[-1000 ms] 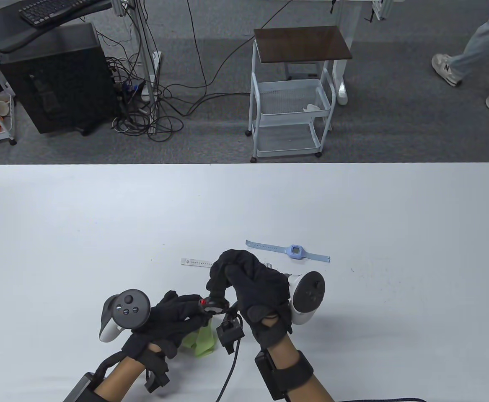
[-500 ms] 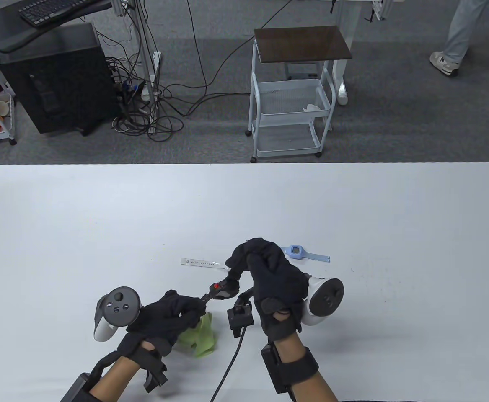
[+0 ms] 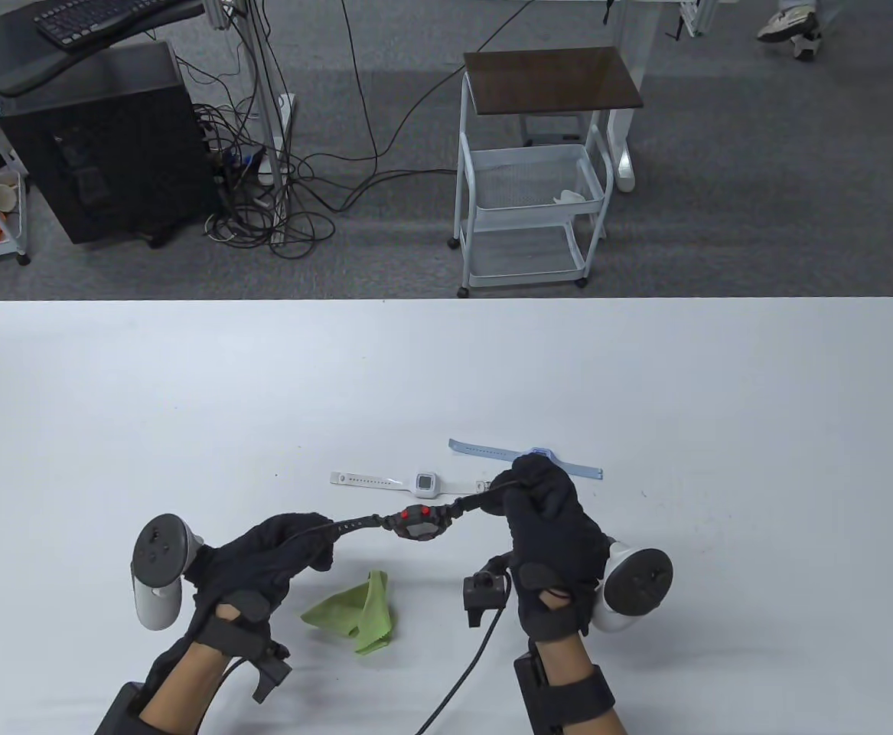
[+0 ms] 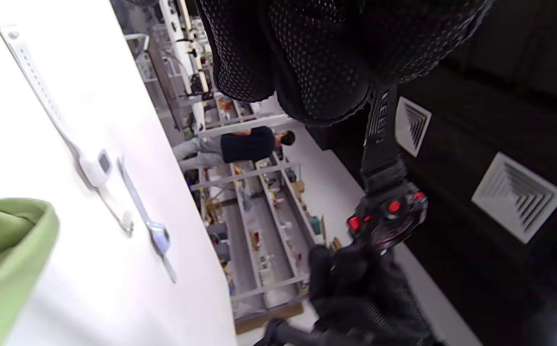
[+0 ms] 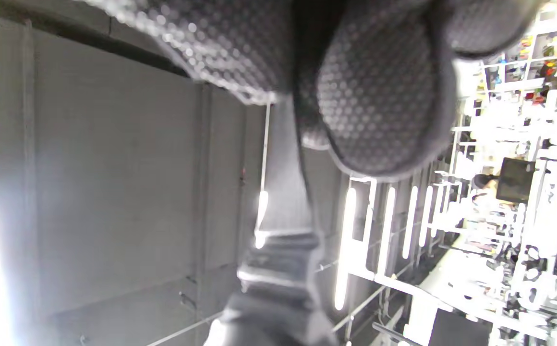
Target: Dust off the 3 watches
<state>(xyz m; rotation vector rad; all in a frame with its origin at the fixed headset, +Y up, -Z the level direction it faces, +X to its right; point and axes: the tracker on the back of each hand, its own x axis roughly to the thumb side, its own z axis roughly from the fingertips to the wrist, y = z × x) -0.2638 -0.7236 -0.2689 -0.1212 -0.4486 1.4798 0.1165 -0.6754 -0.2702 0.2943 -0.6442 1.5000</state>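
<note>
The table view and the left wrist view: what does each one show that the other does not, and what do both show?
Only the table view shows the whole left hand and right hand, each gripping a strap end of the black watch with red buttons, and the white metal trolley. Only the left wrist view shows a person in a dark top among shelves. Both show the black watch, the white watch, the pale blue watch and the green cloth.

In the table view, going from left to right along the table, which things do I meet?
Left hand → green cloth → black watch → right hand.
</note>
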